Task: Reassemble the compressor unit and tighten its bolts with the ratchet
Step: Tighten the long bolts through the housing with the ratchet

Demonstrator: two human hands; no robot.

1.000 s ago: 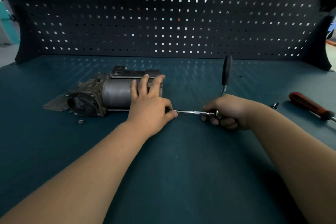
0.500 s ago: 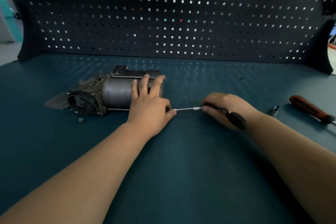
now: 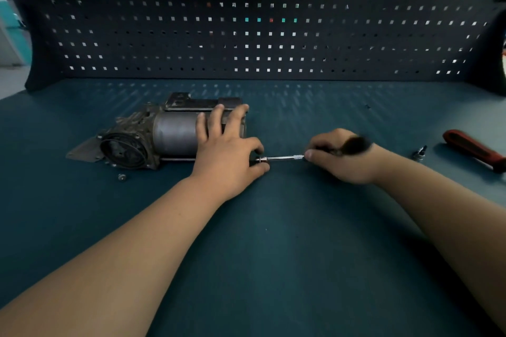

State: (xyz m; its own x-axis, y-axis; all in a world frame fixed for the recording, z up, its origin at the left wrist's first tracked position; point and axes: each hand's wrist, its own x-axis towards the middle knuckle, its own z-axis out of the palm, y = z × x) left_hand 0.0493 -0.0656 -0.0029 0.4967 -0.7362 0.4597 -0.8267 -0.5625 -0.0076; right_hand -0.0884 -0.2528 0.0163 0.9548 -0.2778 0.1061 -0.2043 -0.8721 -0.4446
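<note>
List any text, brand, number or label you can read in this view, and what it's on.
None can be read.
Grey metal compressor unit: no legible marking; its top bracket shows only blurred, dark patches.
Black-handled ratchet with chrome extension: handle motion-blurred, no text visible.
Red-handled screwdriver: plain, no print seen.
Dark perforated pegboard: no signs.
</note>
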